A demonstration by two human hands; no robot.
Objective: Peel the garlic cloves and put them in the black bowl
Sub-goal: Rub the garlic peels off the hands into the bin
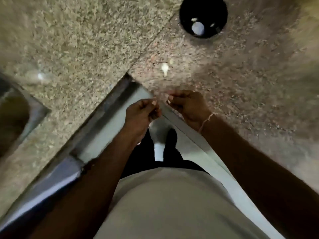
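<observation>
Nearest the camera is a pale, smooth shirt [172,204], and beyond it dark trousers and a dark shoe [171,137] stand on a light floor in the inner corner of an L-shaped, speckled granite tabletop [86,40]. The whole picture is smeared with motion blur, so fine detail is lost. Both bare forearms reach forward and the hands meet just over the tabletop's near corner edge. The left hand [141,112] has its fingers curled in with the thumb pressed toward the fingertips, a narrow grip; the right hand [188,104], with a thin pale string bracelet [206,120] on the wrist, is curled the same way, thumb and forefinger close together. Small pale bits show at the fingertips of both hands, but whether these are nails, garlic skin or a clove cannot be told, so what either grip holds is uncertain. Farther out on the tabletop, just beyond the hands, lies a small whitish garlic clove [164,69], teardrop-shaped, its long axis running near to far with the rounded end far and the thin tail near. At far right of centre sits the round black bowl [186,16], glossy, with several pale peeled garlic pieces [198,28] inside. At the left edge a steel sink [34,109] is set into the granite.
</observation>
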